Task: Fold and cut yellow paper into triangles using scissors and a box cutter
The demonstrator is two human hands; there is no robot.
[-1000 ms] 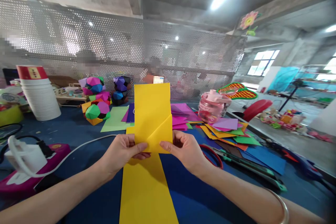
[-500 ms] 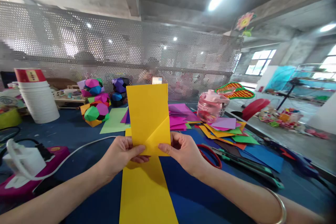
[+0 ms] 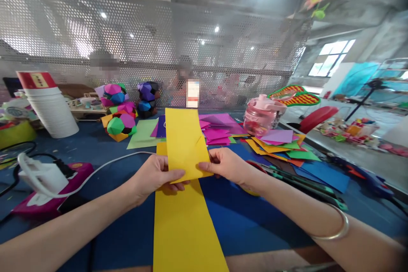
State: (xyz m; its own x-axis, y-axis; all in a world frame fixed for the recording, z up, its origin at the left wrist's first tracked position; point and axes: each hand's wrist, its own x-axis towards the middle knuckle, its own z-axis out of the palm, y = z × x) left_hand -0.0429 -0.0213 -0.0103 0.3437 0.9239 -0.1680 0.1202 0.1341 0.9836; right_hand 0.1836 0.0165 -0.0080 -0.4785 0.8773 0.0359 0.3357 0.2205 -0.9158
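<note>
A sheet of yellow paper (image 3: 185, 140) is held up in front of me, its upper edge leaning away. My left hand (image 3: 157, 174) pinches its lower left corner, thumb in front and fingers behind. At the lower right corner, my right hand (image 3: 225, 165) grips the same sheet between thumb and fingers. A short crease mark shows near the sheet's right side. Below lies a long yellow paper strip (image 3: 186, 229) on the blue table, running toward me. Dark blue paper or table surface shows right of the strip.
Stacked paper cups (image 3: 52, 112) and a magenta power strip (image 3: 54, 191) with a white charger stand left. Faceted paper balls (image 3: 119, 125) sit behind. At right are a pink bottle (image 3: 259, 114), coloured paper (image 3: 277, 148), a green cutter (image 3: 315, 187) and a glue gun (image 3: 363, 174).
The yellow sheet has tipped and shifted slightly right. The diagonal fold seen on its front earlier no longer shows, only a small mark. Both hands keep their hold while the view has tilted down.
</note>
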